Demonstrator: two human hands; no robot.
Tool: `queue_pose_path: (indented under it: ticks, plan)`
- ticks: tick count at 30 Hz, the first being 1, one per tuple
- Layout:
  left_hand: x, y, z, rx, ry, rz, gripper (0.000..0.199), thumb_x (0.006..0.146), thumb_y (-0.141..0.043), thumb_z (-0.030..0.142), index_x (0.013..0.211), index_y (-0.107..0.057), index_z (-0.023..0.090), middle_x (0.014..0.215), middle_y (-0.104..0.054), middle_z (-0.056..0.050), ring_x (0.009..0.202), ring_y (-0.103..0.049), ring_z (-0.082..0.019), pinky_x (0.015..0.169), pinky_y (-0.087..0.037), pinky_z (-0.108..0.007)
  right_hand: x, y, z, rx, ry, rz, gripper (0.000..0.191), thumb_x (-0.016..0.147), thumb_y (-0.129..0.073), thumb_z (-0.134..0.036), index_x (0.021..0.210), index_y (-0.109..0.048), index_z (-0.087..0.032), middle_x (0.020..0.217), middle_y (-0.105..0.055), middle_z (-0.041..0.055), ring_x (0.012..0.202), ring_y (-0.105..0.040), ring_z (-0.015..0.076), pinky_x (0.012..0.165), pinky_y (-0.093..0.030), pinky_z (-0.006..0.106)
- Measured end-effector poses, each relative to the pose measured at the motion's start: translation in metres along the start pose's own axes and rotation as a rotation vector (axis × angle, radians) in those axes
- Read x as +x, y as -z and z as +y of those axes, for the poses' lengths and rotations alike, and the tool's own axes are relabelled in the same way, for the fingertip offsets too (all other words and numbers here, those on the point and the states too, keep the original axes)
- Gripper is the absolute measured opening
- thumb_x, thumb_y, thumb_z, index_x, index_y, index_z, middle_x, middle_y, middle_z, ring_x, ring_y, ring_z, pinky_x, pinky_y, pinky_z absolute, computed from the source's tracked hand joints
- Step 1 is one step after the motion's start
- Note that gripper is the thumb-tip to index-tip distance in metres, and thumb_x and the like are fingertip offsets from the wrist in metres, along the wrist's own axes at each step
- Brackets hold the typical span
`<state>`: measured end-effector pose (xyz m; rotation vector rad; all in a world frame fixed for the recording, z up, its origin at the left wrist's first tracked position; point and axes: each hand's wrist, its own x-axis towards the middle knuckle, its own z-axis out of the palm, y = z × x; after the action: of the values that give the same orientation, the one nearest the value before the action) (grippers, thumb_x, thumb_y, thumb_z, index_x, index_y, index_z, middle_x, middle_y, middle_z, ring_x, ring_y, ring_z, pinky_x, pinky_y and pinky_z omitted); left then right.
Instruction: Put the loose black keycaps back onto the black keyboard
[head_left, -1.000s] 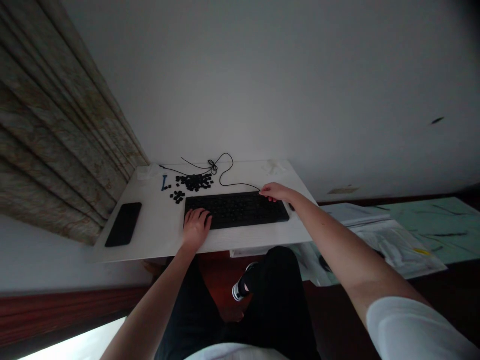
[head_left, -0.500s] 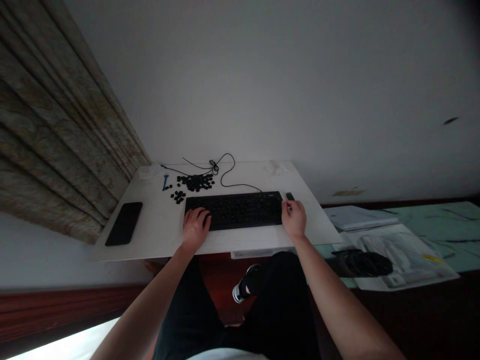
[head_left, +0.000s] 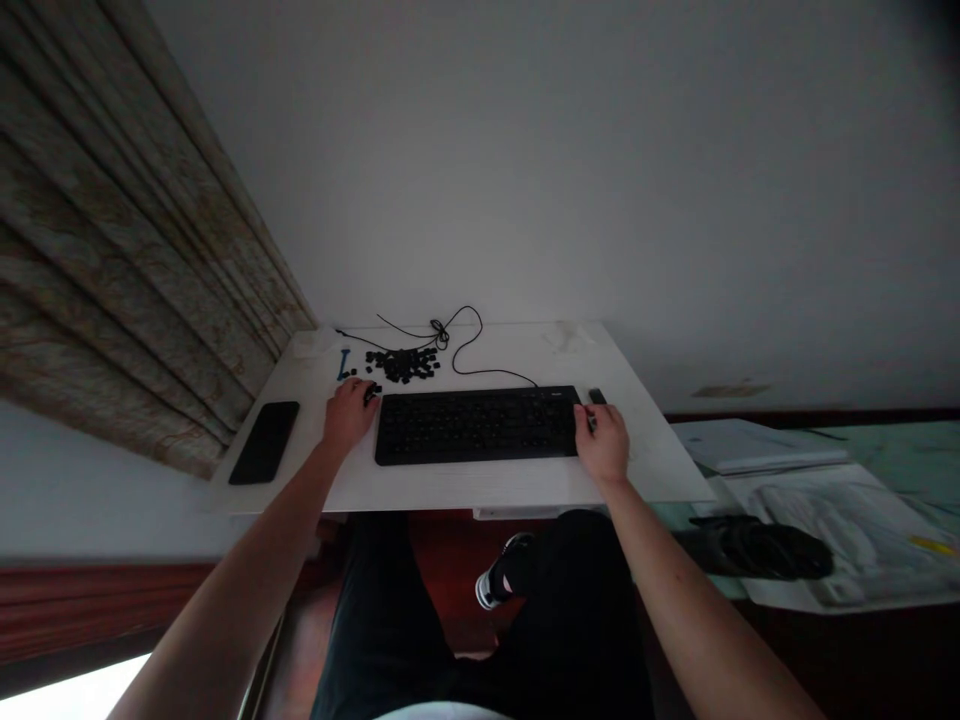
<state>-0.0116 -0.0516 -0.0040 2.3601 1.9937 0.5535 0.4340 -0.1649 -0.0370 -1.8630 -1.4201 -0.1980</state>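
Observation:
A black computer keyboard (head_left: 476, 425) lies on a white desk (head_left: 480, 490), its cable (head_left: 469, 350) looping behind it. My left hand (head_left: 349, 415) is at the keyboard's upper left corner, fingertips curled at the edge of a heap of loose black keycaps (head_left: 403, 366). Whether it has a keycap between its fingers is hard to tell. My right hand (head_left: 602, 445) rests at the keyboard's right end, with a thin dark object (head_left: 591, 423) showing between its fingers. Above that hand lies a small black oblong piece (head_left: 597, 396). A blue L-shaped tool (head_left: 343, 365) lies left of the heap.
A black smartphone (head_left: 264, 442) lies face-up at the desk's left end. A pleated curtain (head_left: 127, 250) hangs on the left. Papers (head_left: 757, 445) and a dark bundle (head_left: 754, 547) lie on the floor to the right, below the desk edge.
My left hand has moved off the keyboard's left keys to the keycap heap. My right hand has come down from the keyboard's far edge to its right end. The view has shifted slightly.

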Motion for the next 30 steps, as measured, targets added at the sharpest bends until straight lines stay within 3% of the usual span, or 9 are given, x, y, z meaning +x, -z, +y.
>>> queue_pose_path:
  ticks: [3, 9, 13, 18, 24, 27, 30]
  plan:
    - [0.015, 0.003, 0.001, 0.041, 0.03, -0.023, 0.038, 0.094, -0.045, 0.031, 0.127, -0.06, 0.018, 0.131, -0.058, -0.016, 0.118, -0.056, -0.031, 0.093, -0.048, -0.044, 0.0, 0.0, 0.0, 0.008, -0.037, -0.009, 0.043, 0.096, -0.039, -0.05, 0.089, -0.066, -0.017, 0.086, -0.061, 0.012, 0.08, -0.056, 0.0246, 0.082, -0.047, 0.04]
    - [0.044, 0.008, 0.001, 0.169, -0.09, -0.242, 0.031, 0.091, -0.046, 0.023, 0.112, -0.07, 0.022, 0.114, -0.069, -0.012, 0.109, -0.061, -0.029, 0.091, -0.044, -0.042, -0.001, 0.002, -0.002, 0.023, -0.087, -0.031, 0.044, 0.096, -0.039, -0.051, 0.093, -0.067, -0.016, 0.09, -0.062, 0.0133, 0.08, -0.057, 0.0245, 0.079, -0.047, 0.038]
    - [0.054, 0.008, 0.001, 0.218, -0.113, -0.259, 0.032, 0.089, -0.047, 0.02, 0.107, -0.073, 0.023, 0.11, -0.072, -0.011, 0.107, -0.061, -0.028, 0.09, -0.042, -0.041, 0.0, 0.003, -0.002, 0.019, -0.089, -0.032, 0.046, 0.096, -0.038, -0.052, 0.091, -0.066, -0.016, 0.089, -0.062, 0.0129, 0.078, -0.057, 0.0238, 0.077, -0.046, 0.038]
    - [0.066, 0.01, 0.004, 0.193, -0.032, -0.315, 0.028, 0.086, -0.053, 0.02, 0.102, -0.076, 0.022, 0.11, -0.073, -0.012, 0.11, -0.062, -0.031, 0.097, -0.037, -0.046, 0.001, 0.002, -0.002, 0.031, -0.069, 0.004, 0.048, 0.096, -0.038, -0.054, 0.089, -0.066, -0.016, 0.086, -0.062, 0.0112, 0.074, -0.055, 0.0225, 0.075, -0.046, 0.037]
    - [0.068, 0.01, 0.006, 0.13, 0.037, -0.28, 0.026, 0.086, -0.054, 0.018, 0.101, -0.076, 0.021, 0.112, -0.073, -0.013, 0.111, -0.063, -0.031, 0.097, -0.039, -0.046, 0.001, 0.004, -0.003, 0.039, -0.064, 0.028, 0.047, 0.096, -0.039, -0.053, 0.086, -0.066, -0.016, 0.083, -0.06, 0.0102, 0.072, -0.054, 0.0215, 0.073, -0.045, 0.036]
    - [0.063, 0.009, 0.007, -0.113, 0.158, -0.15, 0.023, 0.082, -0.059, 0.017, 0.097, -0.076, 0.019, 0.103, -0.075, -0.011, 0.105, -0.065, -0.03, 0.095, -0.044, -0.043, 0.002, 0.004, -0.003, 0.048, -0.063, 0.025, 0.046, 0.096, -0.04, -0.053, 0.086, -0.066, -0.016, 0.083, -0.06, 0.0099, 0.072, -0.054, 0.0212, 0.073, -0.046, 0.036]
    - [0.056, 0.009, 0.015, -0.687, 0.403, 0.027, 0.019, 0.079, -0.064, 0.016, 0.095, -0.075, 0.017, 0.086, -0.074, -0.007, 0.087, -0.068, -0.022, 0.084, -0.051, -0.035, 0.001, 0.004, -0.003, 0.058, -0.059, 0.036, 0.046, 0.096, -0.04, -0.053, 0.086, -0.066, -0.016, 0.083, -0.06, 0.0098, 0.072, -0.054, 0.021, 0.073, -0.046, 0.036]
